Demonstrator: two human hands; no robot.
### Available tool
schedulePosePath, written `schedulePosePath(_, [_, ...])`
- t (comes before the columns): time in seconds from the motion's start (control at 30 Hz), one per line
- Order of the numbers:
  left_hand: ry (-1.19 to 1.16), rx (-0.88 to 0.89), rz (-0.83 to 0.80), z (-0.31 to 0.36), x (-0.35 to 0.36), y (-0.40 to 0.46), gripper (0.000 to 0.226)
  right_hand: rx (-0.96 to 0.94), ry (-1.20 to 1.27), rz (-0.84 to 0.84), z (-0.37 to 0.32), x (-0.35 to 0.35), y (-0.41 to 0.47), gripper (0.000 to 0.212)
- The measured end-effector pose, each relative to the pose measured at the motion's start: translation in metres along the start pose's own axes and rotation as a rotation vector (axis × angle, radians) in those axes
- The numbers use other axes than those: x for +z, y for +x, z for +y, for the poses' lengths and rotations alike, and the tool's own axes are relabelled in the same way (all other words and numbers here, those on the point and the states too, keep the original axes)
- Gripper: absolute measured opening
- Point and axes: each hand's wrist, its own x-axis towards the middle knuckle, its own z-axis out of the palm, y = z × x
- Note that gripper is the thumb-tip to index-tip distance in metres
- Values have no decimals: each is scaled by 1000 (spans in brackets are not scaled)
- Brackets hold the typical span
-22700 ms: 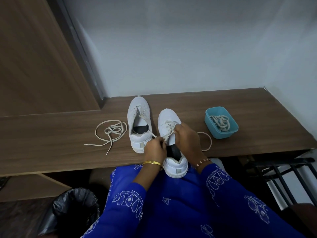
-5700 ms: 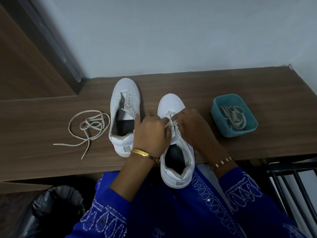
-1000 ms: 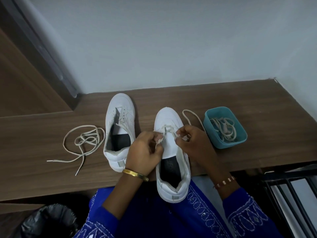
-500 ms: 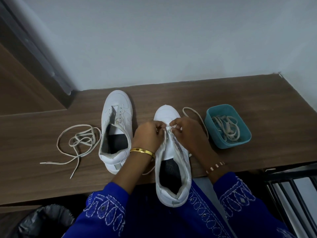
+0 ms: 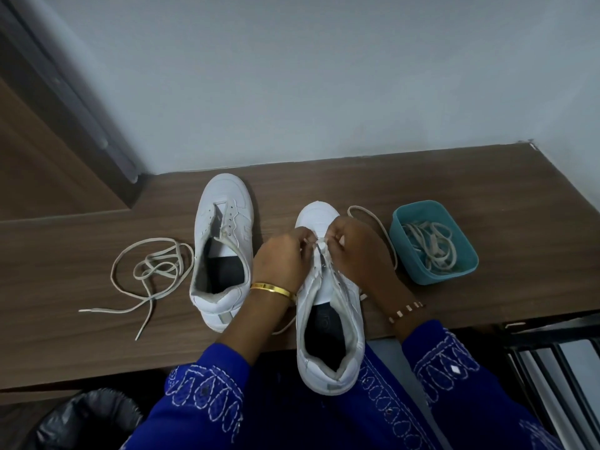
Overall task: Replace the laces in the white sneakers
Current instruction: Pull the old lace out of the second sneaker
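The near sneaker [image 5: 328, 323] lies on the worktop [image 5: 470, 287], heel past its front edge. Both hands, left hand [image 5: 281, 259] and right hand [image 5: 358, 251], pinch its lace [image 5: 373, 219] at the lowest eyelets with curled fingers. The second sneaker [image 5: 222, 251] stands left, a loose lace [image 5: 152, 271] beyond it, a tub [image 5: 435, 277] right. The insole print is unreadable.
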Motion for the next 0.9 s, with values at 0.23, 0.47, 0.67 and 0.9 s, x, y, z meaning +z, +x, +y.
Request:
schedulePosePath(0.23, [-46,10,34,-5,6,-3,19,118,123,-4,1,-20,16,7])
schedulePosePath(0.47, [-35,-2,44,-1,5,-1,18,16,-38,-105,3,-5,-7,15])
schedulePosePath(0.67, [-22,50,-32,1,8,1,13,-44,-101,-75,-1,1,-5,13])
schedulePosePath(0.9, [-168,42,-92,4,9,15,11,-57,-115,-84,-4,-7,-3,9])
